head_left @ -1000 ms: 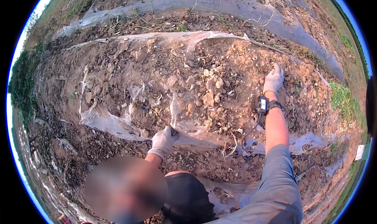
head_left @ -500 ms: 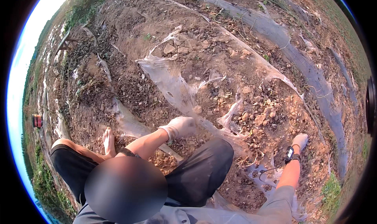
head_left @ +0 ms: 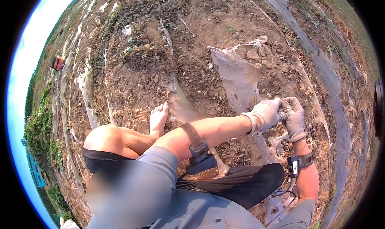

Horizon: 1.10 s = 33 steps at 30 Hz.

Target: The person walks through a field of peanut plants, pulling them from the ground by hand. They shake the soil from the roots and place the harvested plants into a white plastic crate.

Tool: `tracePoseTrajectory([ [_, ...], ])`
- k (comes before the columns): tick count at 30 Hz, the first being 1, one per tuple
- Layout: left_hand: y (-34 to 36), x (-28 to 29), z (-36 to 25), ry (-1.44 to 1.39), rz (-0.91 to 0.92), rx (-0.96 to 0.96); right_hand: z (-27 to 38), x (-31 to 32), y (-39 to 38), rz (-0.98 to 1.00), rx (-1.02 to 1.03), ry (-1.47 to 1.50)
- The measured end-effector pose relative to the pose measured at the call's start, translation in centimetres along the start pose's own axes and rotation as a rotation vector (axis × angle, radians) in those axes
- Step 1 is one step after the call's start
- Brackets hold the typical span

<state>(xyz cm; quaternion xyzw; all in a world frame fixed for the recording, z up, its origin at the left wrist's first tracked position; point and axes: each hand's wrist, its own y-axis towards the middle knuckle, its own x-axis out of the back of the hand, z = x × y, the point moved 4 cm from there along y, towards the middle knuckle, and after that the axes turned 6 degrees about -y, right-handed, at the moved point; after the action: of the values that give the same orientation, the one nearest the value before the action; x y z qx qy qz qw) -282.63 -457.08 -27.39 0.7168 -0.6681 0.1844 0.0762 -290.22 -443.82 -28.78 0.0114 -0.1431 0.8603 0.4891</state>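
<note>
The left hand (head_left: 266, 114) and the right hand (head_left: 294, 118), both gloved, are together, their fingers curled and meeting; I cannot tell surely whether something small is pinched between them. Just beside them, a torn sheet of plastic film (head_left: 238, 82) lies on the soil (head_left: 200, 60), near some clods (head_left: 253, 54). I judge this film light, soft and easily torn, perhaps slippery; it would be better gathered in a wide fold than pulled by its ragged edge.
</note>
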Motion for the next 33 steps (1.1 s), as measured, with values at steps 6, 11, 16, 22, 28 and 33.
tracePoseTrajectory([
  [6, -2.9, 14.7, 0.1, 0.211, 0.140, -0.033, 4.2, -13.2, 3.0, 0.155, -0.038, 0.291],
  [11, -12.0, 28.7, -0.9, 0.207, -0.123, 0.157, 12.2, -27.6, 1.2, 0.560, 0.052, 0.523],
  [16, -26.0, 50.9, 4.5, -0.250, -1.042, 0.233, 12.1, -34.4, -2.6, 0.610, 0.331, 0.253],
  [22, -49.3, 41.1, 7.4, -0.740, -1.432, 0.143, -1.9, -33.6, 1.8, 0.728, 0.169, -0.342],
  [28, -70.4, 5.7, 20.8, -1.357, -1.748, 0.929, -15.8, -34.7, 4.0, 0.979, -0.097, -0.519],
  [33, -86.0, 4.3, 12.8, -0.782, -2.455, 0.848, -18.8, -31.3, 3.3, 0.976, -0.305, -0.481],
])
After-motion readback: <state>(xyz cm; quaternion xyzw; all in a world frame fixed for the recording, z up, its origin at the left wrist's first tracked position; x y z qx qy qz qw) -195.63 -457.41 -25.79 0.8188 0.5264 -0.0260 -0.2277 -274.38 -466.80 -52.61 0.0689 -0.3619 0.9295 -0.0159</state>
